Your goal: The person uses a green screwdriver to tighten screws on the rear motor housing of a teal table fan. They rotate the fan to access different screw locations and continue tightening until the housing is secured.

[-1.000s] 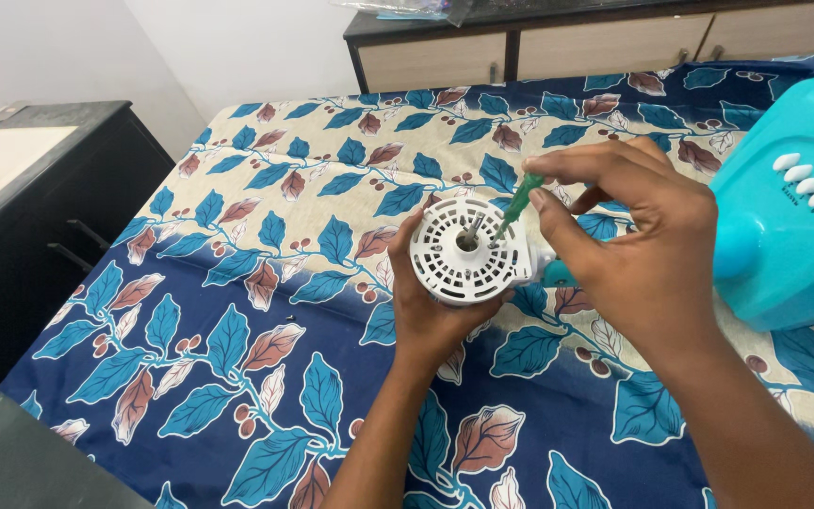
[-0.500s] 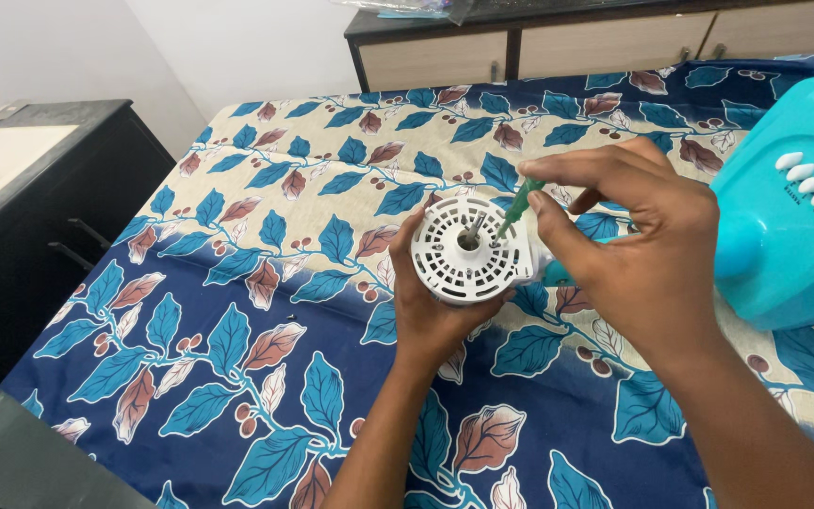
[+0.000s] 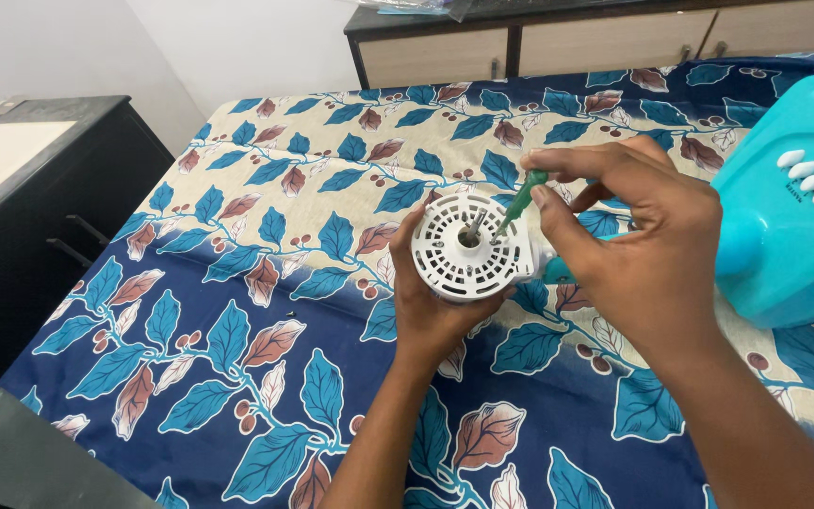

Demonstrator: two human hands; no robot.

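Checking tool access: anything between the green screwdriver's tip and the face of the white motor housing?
Nothing visible. The right hand holds the green screwdriver with its tip already down on the slotted face of the white motor housing, just right of the metal shaft. The left hand cups the housing from below, clear of the face.

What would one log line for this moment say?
left hand: holds white round vented housing | right hand: holds green screwdriver, tip on housing face | teal fan base: at right on leaf-print cloth

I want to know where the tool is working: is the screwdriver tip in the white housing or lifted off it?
In: the green screwdriver slants down with its tip set into the white vented housing, beside the metal shaft.
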